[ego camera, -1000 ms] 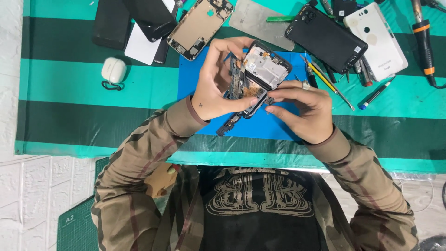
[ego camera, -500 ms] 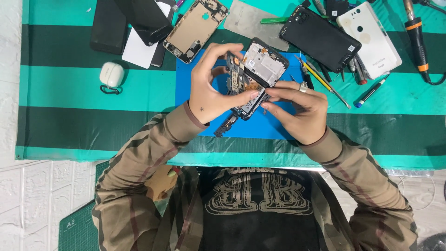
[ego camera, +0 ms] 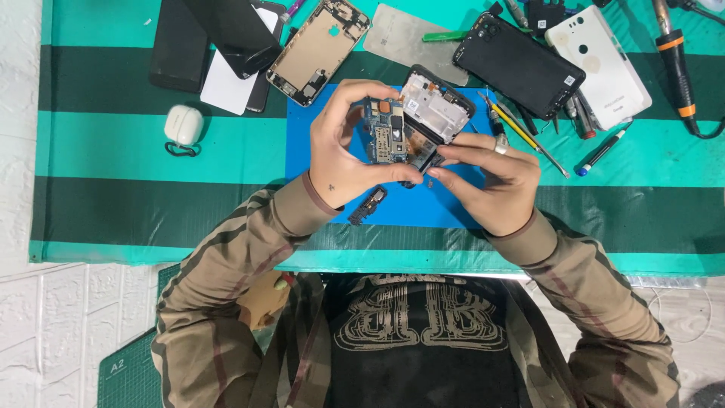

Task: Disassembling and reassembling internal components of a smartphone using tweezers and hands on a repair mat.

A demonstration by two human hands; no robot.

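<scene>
Over a blue work mat (ego camera: 453, 204), my left hand (ego camera: 347, 151) grips a small blue circuit board (ego camera: 387, 134) between thumb and fingers. My right hand (ego camera: 491, 177) pinches the lower edge of an opened phone frame (ego camera: 434, 113), whose inside faces up and tilts away toward the top. The board sits right against the frame's left side. A small black part (ego camera: 368, 205) lies on the mat below my left wrist.
A striped green and dark cloth (ego camera: 151, 204) covers the table. At the back lie a gutted phone shell (ego camera: 317, 49), black phones (ego camera: 517, 64), a white back cover (ego camera: 600, 64), a metal plate (ego camera: 408, 38), screwdrivers, tweezers (ego camera: 529, 136), an orange-handled tool (ego camera: 676, 64). A white earbud case (ego camera: 183, 125) is left.
My hands have kept the frame and board together over the mat; the board has turned more upright beside the frame, and my right fingers shifted along the frame's lower edge.
</scene>
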